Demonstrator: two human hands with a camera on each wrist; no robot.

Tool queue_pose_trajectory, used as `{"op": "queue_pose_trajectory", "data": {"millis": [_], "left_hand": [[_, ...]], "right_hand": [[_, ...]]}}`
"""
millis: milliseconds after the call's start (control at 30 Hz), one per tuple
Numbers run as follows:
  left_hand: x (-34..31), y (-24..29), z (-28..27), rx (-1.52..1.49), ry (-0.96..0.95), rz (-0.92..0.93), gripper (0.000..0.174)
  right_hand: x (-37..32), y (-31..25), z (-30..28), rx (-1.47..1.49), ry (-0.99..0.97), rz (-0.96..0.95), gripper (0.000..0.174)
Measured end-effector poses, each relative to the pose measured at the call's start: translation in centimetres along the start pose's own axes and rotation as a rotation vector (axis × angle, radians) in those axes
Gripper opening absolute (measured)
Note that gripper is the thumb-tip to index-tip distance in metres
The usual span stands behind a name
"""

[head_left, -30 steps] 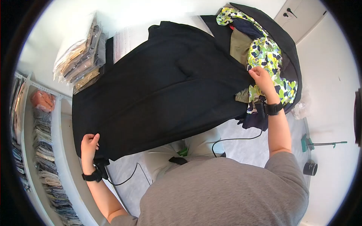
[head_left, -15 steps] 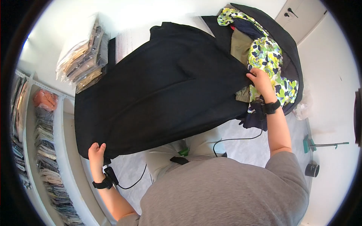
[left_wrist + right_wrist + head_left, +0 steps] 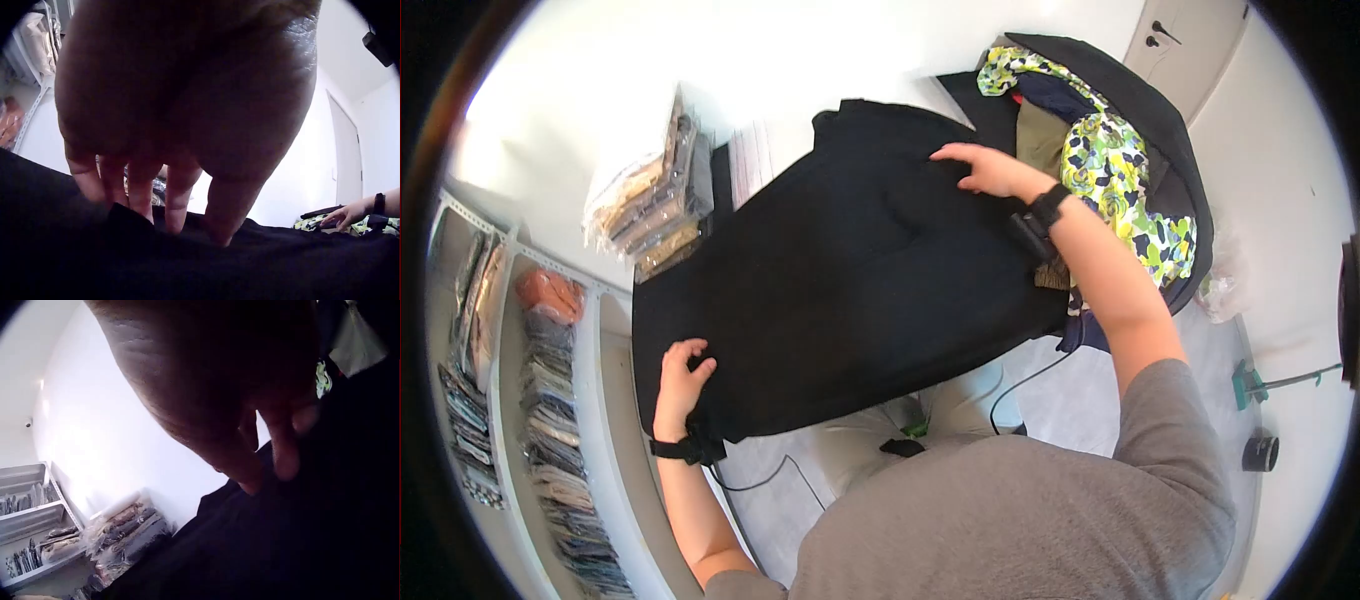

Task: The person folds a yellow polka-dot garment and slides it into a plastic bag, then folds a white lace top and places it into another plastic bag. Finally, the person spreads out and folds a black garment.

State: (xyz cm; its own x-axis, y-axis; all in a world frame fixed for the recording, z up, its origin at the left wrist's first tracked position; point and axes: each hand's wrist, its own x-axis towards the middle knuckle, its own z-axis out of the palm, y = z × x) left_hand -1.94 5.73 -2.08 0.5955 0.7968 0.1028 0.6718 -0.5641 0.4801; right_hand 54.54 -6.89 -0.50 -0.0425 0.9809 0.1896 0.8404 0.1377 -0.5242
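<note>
A large black garment point(image 3: 840, 290) lies spread over the table in front of me. My left hand point(image 3: 681, 385) is at its near left corner, thumb apart from the fingers. In the left wrist view, the fingertips point down onto the black cloth point(image 3: 300, 262), and a small fold of it stands up in front of the fingers. My right hand point(image 3: 998, 173) reaches over the upper right part of the garment with its fingers extended. The right wrist view shows the fingertips right at the dark cloth point(image 3: 300, 544), thumb and fingers apart.
A floral garment point(image 3: 1105, 160) lies in a heap of clothes at the right, beside an olive cloth point(image 3: 1040, 135). Bagged clothes point(image 3: 670, 200) are stacked at the back left. Shelves point(image 3: 510, 380) of folded clothes stand left. Cables run from both wrist cameras.
My right hand has let go of the garment's right edge and moved left and away from me across it. The left hand has loosened its fingers at the near left corner.
</note>
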Motion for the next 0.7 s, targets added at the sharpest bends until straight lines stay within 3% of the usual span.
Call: {"op": "queue_pose_trajectory", "data": {"millis": [33, 100, 167, 233, 333, 500, 567, 600, 700], "left_hand": [[0.2, -0.6, 0.4, 0.015, 0.035, 0.038, 0.021], [0.7, -0.4, 0.3, -0.100, -0.060, -0.055, 0.013], [0.4, -0.8, 0.7, -0.064, -0.020, -0.041, 0.013], [0.1, -0.6, 0.8, -0.084, -0.029, -0.130, 0.015], [0.0, 0.1, 0.5, -0.101, -0.059, -0.198, 0.016], [0.1, -0.8, 0.1, -0.119, -0.032, -0.185, 0.017], [0.1, -0.7, -0.1, -0.116, -0.062, -0.250, 0.016], [0.0, -0.6, 0.0, -0.114, -0.066, -0.250, 0.016], [-0.1, 0.2, -0.4, -0.021, 0.012, -0.180, 0.017]], "right_hand": [[0.5, -2.2, -0.1, 0.237, -0.140, 0.225, 0.064], [1.7, -1.9, 1.4, 0.344, -0.150, 0.202, 0.065], [2.3, -3.0, 2.4, 0.325, -0.179, 0.249, 0.062], [3.8, 0.6, 6.4, -0.007, 0.053, -0.107, 0.055], [3.4, -2.5, 6.7, -0.083, 0.112, 0.233, 0.029], [3.3, -4.9, 6.2, -0.131, 0.346, 0.374, 0.019], [3.4, -4.6, 6.7, -0.020, 0.515, 0.095, 0.020], [3.0, -4.4, 7.0, 0.022, 0.511, 0.013, 0.026], [0.0, -5.2, 4.3, -0.009, 0.445, 0.015, 0.032]]}}
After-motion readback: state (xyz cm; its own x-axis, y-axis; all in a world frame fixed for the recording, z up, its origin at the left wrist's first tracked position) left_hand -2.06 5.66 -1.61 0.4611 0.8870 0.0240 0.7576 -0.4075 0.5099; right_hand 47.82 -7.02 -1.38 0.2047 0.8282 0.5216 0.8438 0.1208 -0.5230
